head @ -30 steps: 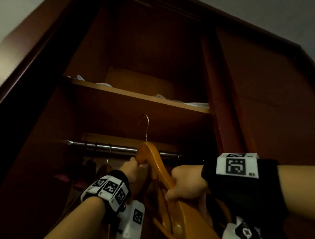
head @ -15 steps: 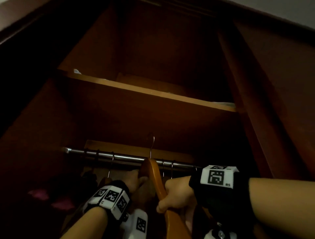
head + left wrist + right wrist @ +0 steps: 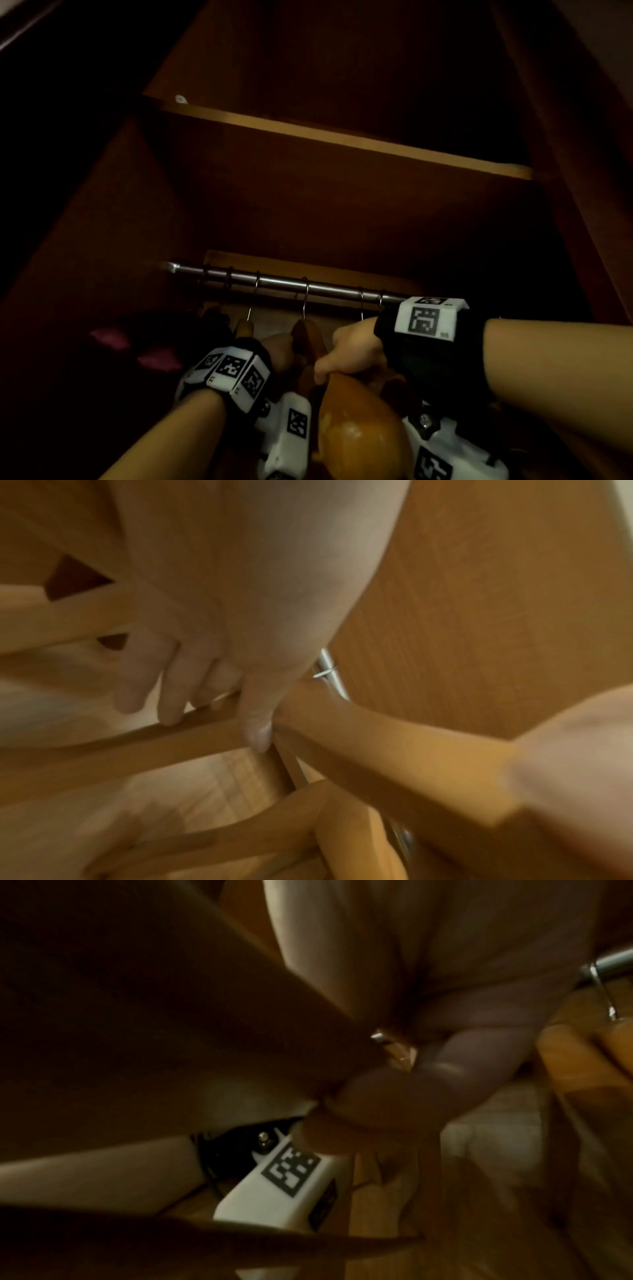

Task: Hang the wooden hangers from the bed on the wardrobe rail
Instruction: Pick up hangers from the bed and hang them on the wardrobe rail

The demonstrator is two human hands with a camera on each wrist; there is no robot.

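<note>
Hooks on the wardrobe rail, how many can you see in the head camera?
6 hooks on the rail: two dark ones near its left end, one beside them, one mid-rail, and two by the right wristband. More may be hidden behind it.

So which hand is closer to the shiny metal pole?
Right. The right hand sits just below the pole, gripping a wooden hanger. The left hand is lower, among the hangers already hooked on.

light: dim | wardrobe interior (image 3: 308,212): dark reddish wood | shelf (image 3: 342,137): paler front edge (overhead)
</note>
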